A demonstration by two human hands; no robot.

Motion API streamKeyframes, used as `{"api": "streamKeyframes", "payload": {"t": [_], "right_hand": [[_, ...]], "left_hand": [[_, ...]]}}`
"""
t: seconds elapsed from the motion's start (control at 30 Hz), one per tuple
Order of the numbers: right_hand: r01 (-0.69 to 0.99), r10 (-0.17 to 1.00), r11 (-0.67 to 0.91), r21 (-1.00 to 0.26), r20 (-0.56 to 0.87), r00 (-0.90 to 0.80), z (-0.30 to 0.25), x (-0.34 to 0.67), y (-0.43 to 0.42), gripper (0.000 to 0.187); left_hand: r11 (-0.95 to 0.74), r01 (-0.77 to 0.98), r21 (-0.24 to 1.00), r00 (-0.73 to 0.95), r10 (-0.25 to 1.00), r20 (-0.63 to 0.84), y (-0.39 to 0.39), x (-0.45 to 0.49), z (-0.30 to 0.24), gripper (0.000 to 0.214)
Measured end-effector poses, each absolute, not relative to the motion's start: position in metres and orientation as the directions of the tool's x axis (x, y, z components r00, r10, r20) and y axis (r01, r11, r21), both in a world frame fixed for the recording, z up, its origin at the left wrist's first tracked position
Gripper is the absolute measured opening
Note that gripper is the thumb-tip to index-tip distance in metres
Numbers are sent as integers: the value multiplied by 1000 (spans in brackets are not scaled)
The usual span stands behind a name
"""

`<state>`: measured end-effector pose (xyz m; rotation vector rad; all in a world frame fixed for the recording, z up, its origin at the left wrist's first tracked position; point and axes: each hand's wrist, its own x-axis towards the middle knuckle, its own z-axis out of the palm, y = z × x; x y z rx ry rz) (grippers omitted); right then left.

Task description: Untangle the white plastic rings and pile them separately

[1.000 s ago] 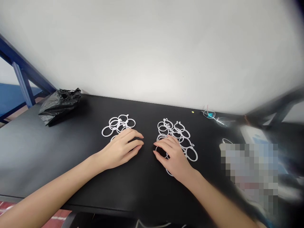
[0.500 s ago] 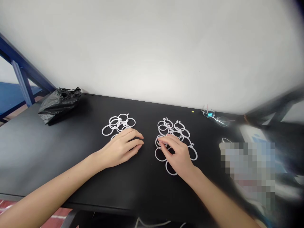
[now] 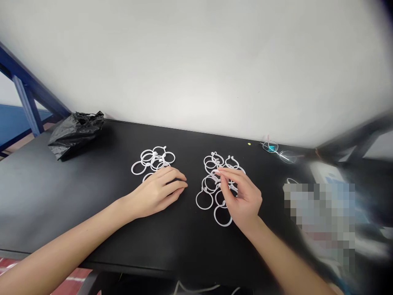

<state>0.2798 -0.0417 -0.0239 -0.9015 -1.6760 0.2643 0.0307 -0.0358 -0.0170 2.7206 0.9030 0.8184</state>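
Right hand [image 3: 242,194]: raised over the right-hand pile of white plastic rings [image 3: 204,209], thumb and forefinger pinched on a ring at the pile's middle, a tight grip that suits such thin plastic; exactly which ring is hard to tell.

Pile: flat on the black table [image 3: 92,221], loose and overlapping, directly beneath the right hand.

Left hand [image 3: 156,192]: left of the pile, released, palm down with fingers gently curved, apparently resting against the near edge of a second ring cluster [image 3: 132,168] rather than gripping it.

Beyond the pile: a small yellow speck [image 3: 249,144] and folded eyeglasses [image 3: 278,152] lie farther right, near the white wall [image 3: 196,69].

Far left of the pile: a crumpled black plastic bag [image 3: 75,135] sits at the table's back corner.
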Motion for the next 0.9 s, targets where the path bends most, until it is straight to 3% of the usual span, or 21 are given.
{"api": "streamKeyframes", "payload": {"t": [0.13,0.3,0.47,0.67,0.8,0.9], "right_hand": [[324,758,625,-710,651,-34,-22,277,-46,26],[103,899,437,-894,428,-95,-18,268,-52,17],[51,916,356,-933,337,-218,-18,264,-55,15],[165,854,487,-858,428,-296,-19,267,-55,28],[187,754,648,-738,587,-296,-19,264,-56,35],[214,712,700,-681,647,-272,-19,260,-58,28]], "left_hand": [[-827,478,296,717,562,413,-41,33,-13,32],[-877,405,257,797,477,370,-50,45,-15,50],[-890,383,249,782,456,425,-51,52,-19,36],[-866,441,235,597,479,643,-49,47,-17,10],[-858,468,214,572,478,667,-49,47,-17,8],[-870,455,188,592,453,667,-50,49,-18,6]]}}
